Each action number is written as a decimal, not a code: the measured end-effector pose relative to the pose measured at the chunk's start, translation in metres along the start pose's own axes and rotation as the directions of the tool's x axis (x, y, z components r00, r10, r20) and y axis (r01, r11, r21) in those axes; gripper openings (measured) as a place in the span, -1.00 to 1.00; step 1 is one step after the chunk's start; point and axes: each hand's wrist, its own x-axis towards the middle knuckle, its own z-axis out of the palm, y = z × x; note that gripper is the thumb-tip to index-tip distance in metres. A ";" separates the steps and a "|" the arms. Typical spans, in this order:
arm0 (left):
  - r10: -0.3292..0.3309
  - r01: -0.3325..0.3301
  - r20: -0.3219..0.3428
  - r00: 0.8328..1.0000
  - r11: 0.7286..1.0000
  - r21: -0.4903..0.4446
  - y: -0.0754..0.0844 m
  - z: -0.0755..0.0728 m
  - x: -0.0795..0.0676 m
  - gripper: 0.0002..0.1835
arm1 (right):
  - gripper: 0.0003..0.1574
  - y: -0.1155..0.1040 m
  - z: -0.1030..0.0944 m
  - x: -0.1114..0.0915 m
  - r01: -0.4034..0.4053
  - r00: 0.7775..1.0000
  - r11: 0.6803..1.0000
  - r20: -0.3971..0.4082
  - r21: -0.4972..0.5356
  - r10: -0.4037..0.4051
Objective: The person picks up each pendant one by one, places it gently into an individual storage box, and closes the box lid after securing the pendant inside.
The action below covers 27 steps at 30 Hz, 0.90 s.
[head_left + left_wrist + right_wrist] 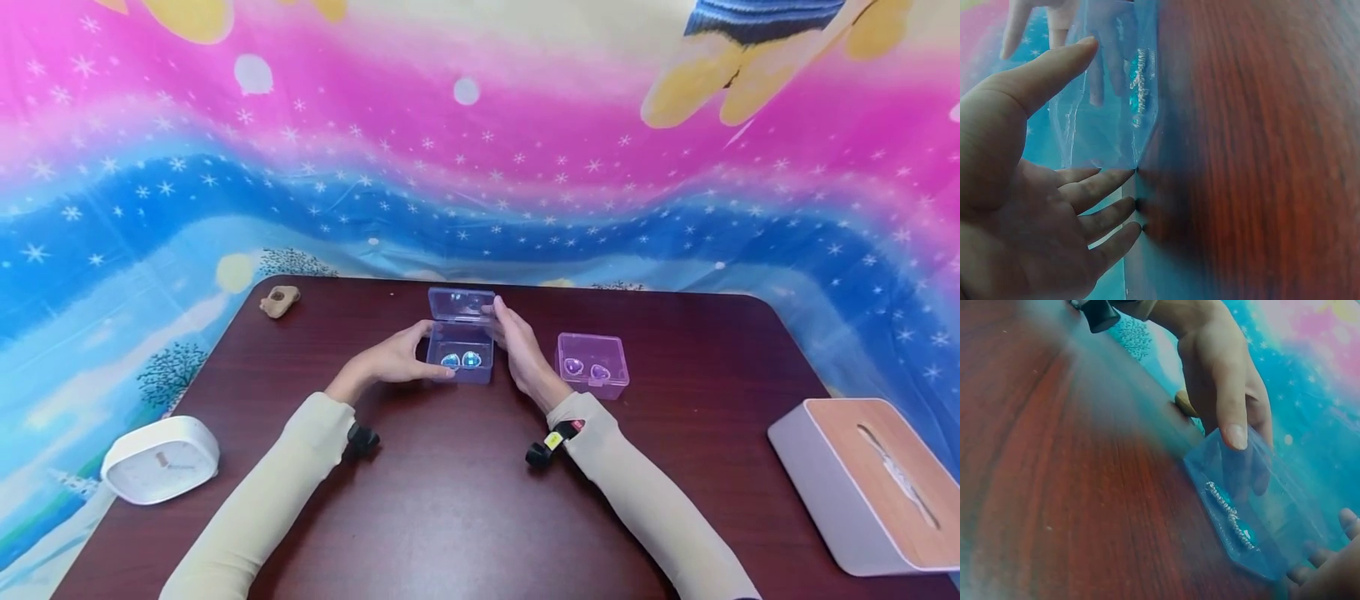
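Observation:
A small clear blue plastic box (pixel 474 377) stands on the table with its lid (pixel 448 305) raised at the back. Inside lie two blue earrings (pixel 471 359) with sparkling silvery rims, seen edge-on through the wall in the right wrist view. My left hand (pixel 392 357) holds the box's left side, thumb along the front and fingers toward the back. At the right side, my right hand (pixel 521 346) has its fingers extended upright beside the lid's right edge. To its right sits a closed purple box (pixel 615 354) with two purple earrings (pixel 573 367) showing through it.
The dark red-brown table (pixel 450 492) carries a white clock (pixel 168 471) at left and a tissue box (pixel 817 492) with a wood-look top at right. A small beige object (pixel 280 302) lies near the back left corner. A printed cloth (pixel 420 167) hangs behind.

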 end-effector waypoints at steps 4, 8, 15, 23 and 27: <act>0.014 -0.014 -0.003 1.000 1.000 0.014 0.001 0.000 0.000 0.00 | -0.20 -0.001 0.000 -0.006 -0.008 1.000 0.999 0.000 -0.043 0.008; 0.025 -0.025 -0.005 1.000 0.999 0.040 0.001 0.000 -0.002 0.06 | -0.34 0.004 0.001 -0.012 0.006 1.000 0.986 0.013 -0.168 -0.004; 0.027 -0.028 0.050 0.998 0.999 0.020 0.002 -0.005 -0.005 0.28 | -0.44 0.013 -0.003 -0.020 0.069 0.990 0.928 0.142 -0.366 -0.017; 0.049 -0.047 0.068 0.996 0.998 -0.040 0.000 -0.009 -0.007 -0.05 | -0.31 0.011 -0.009 -0.022 0.106 0.971 0.885 0.238 -0.454 0.006; 0.068 -0.065 0.065 0.996 0.997 -0.047 0.002 -0.010 -0.006 -0.09 | -0.30 0.009 -0.010 -0.023 0.104 0.970 0.879 0.244 -0.466 0.015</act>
